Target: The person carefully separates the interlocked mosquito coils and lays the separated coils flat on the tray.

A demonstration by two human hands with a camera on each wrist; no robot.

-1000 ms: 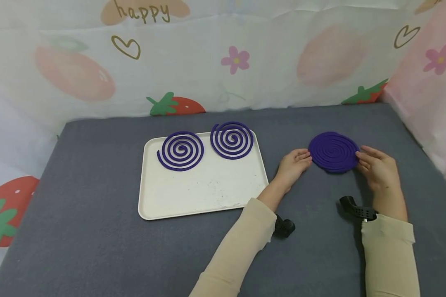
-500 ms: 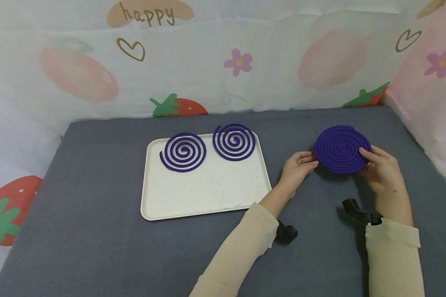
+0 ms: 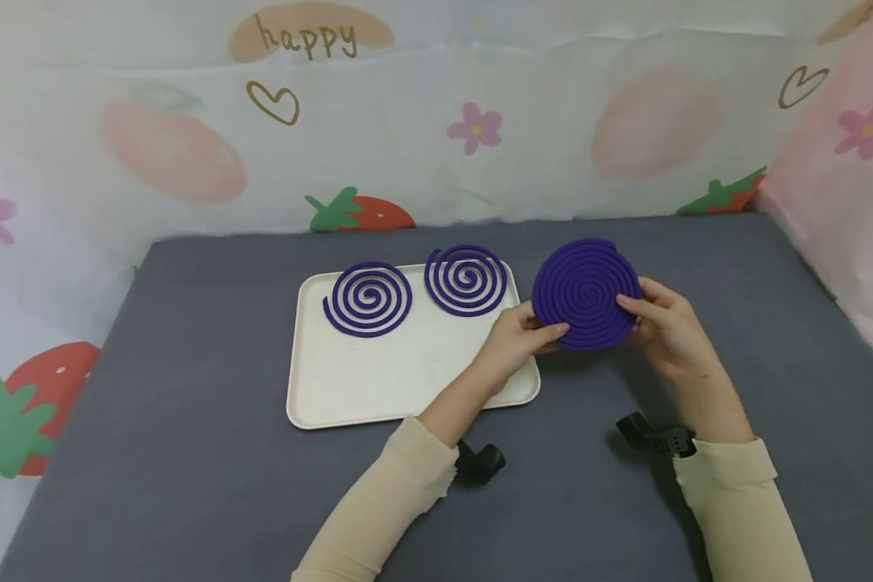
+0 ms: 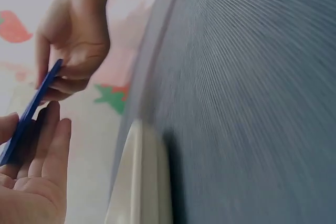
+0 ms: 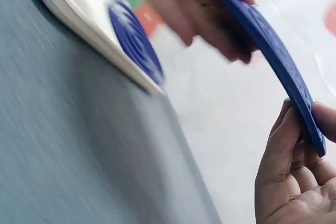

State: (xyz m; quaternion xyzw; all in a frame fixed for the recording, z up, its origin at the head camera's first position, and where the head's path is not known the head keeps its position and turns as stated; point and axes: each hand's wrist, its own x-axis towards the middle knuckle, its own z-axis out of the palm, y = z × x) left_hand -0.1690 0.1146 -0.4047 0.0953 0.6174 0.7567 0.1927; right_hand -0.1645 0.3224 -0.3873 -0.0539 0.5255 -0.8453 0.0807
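A tightly wound purple mosquito coil disc [image 3: 585, 291] is held up off the table, tilted toward the head camera. My left hand [image 3: 512, 343] pinches its lower left edge, thumb on the face and fingers behind. At its right edge my right hand [image 3: 669, 327] grips it the same way. Seen edge-on in the right wrist view, the coil disc [image 5: 278, 61] looks thin and slightly bowed between both hands. Two separate loose coils lie to the left: a left coil [image 3: 368, 299] and a right coil [image 3: 466, 280], which overhangs the tray's back rim.
Under the loose coils is a white rectangular tray [image 3: 364, 388] with small dark specks. It stands on a grey cloth-covered table [image 3: 189, 453]. Behind rises a printed curtain [image 3: 538, 178] with fruit and flowers. A black wrist device [image 3: 655, 436] juts from the right sleeve.
The coil disc has been lifted from the table and carried left to the tray's right edge. My right hand gripped it first; my left hand now pinches it too.
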